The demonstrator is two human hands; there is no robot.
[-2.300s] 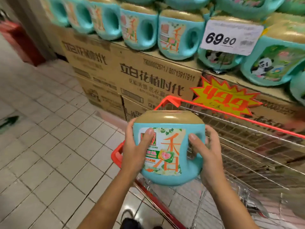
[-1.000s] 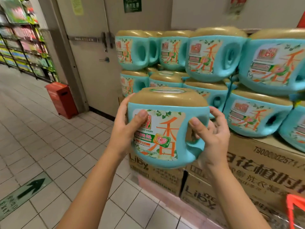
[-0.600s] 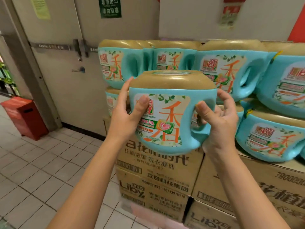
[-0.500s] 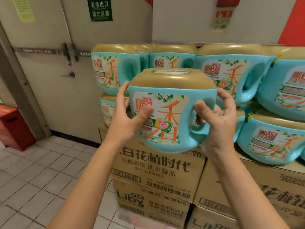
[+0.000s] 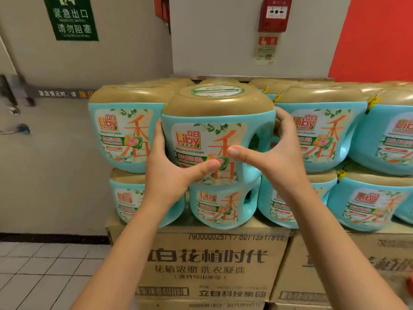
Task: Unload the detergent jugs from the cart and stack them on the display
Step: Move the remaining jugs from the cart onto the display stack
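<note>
I hold a teal detergent jug [image 5: 207, 139] with a gold lid upright in both hands. My left hand [image 5: 169, 173] clasps its left side, thumb across the label. My right hand [image 5: 270, 155] grips the handle side on the right. The jug sits at the height of the display's upper row, right over a lower-row jug [image 5: 221, 204], between an upper jug on the left [image 5: 120, 133] and another on the right [image 5: 317, 135]. Whether it rests on the lower jug I cannot tell. The cart is out of view.
The jugs stand in two rows on stacked cardboard boxes [image 5: 210, 265]. More jugs [image 5: 371, 204] fill the display to the right. A grey door with a green sign [image 5: 71, 17] is behind on the left, with tiled floor [image 5: 44, 269] below it.
I lifted the jug away from the cart and carried it forward to the display. It now sits in the gap of the upper row, and my thumbs have come closer together on its front.
</note>
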